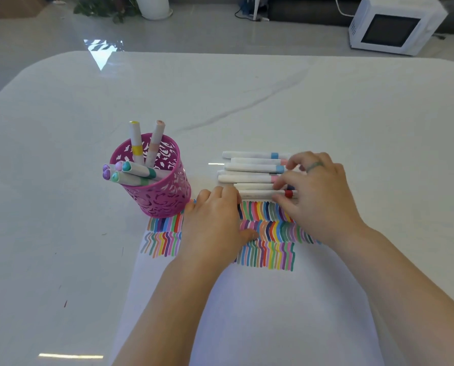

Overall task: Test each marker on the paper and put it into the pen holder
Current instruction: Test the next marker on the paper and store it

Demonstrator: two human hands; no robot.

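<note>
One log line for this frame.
right hand: fingers on red-banded marker | left hand: flat on paper | pen holder: several markers in

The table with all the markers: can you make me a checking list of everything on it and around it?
Surface: white marble-look table, glossy, a few small dark marks near its left edge.
Job's things: pink pen holder with seven markers; row of markers lying flat; paper with rows of colour strokes.
Clutter: nothing seen.
Grippers: left hand flat on the paper; right hand fingering the red-banded marker.
Cables: a white one behind the microwave, dark ones on the far floor.
Surroundings: white microwave on the floor, white plant pot with leaves.
</note>
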